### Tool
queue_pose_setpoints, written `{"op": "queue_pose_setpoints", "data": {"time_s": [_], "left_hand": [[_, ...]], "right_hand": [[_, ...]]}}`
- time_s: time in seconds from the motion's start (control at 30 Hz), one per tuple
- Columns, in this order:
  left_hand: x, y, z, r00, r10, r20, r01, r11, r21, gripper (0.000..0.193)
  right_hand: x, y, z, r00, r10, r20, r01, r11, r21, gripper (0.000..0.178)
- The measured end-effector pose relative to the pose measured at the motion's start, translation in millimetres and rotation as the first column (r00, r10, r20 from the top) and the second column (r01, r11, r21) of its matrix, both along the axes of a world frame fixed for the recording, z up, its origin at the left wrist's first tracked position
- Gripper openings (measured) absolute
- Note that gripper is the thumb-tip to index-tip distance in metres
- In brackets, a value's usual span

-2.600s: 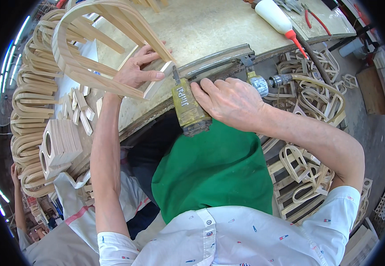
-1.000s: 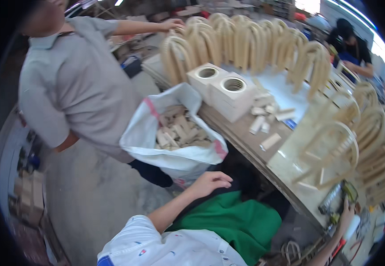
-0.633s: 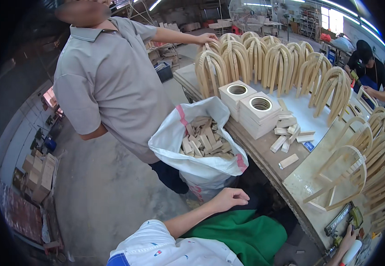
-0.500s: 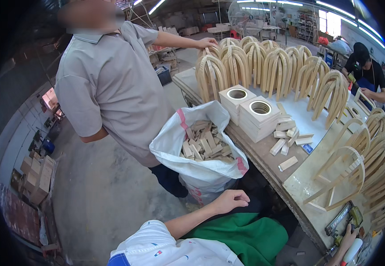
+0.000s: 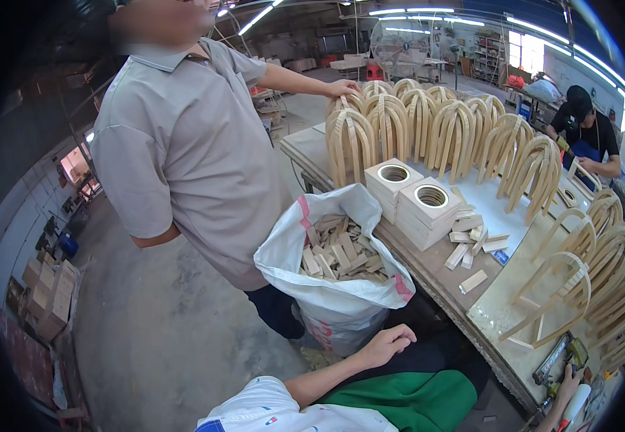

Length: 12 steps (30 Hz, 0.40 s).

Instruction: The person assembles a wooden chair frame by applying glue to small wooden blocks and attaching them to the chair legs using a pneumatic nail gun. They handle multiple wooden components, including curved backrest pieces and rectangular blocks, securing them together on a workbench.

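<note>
Loosely curled and holding nothing visible, my left hand (image 5: 387,347) rests over my dark-clad lap, just below the white sack (image 5: 341,284). At the lower right, my right hand (image 5: 569,387) is closed around the handle of a green and black nail gun (image 5: 574,353) on the table's near end; part of the grip is hidden. Beside the tool stands an arched wooden frame (image 5: 579,284) with a crossbar at its base. More curved frames (image 5: 618,302) are packed together behind it.
Bundled wooden arches (image 5: 453,133) line the far side of the worktable (image 5: 464,288). Stacked square blocks with round holes (image 5: 428,219) and loose wood pieces (image 5: 460,252) lie nearer. Wood offcuts fill the sack. A person (image 5: 197,165) touches an arch; another person (image 5: 590,133) works at the far right.
My view has tilted and shifted a little, so the table and sack sit lower and farther right. My left hand's fingers have loosened slightly; my right hand stays on the nail gun.
</note>
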<state>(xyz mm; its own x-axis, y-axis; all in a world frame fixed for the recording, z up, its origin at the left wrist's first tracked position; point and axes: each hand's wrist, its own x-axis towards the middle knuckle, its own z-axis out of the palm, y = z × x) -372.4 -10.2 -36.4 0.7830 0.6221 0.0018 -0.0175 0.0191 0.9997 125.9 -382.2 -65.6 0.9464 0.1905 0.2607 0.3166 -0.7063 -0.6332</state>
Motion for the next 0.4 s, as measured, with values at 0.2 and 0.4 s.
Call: {"op": "queue_pose_setpoints", "data": {"time_s": [0.2,0.4], "left_hand": [[1,1,-2,0.999,-0.001,-0.039,0.001,1.000,0.015,0.017],[9,5,-3,0.986,-0.105,-0.130,0.116,0.990,0.082,0.023]], "right_hand": [[-25,14,22,1.000,-0.015,0.001,0.015,0.997,-0.076,0.054],[-22,14,30,0.982,-0.023,-0.186,-0.002,0.992,-0.129,0.063]]}}
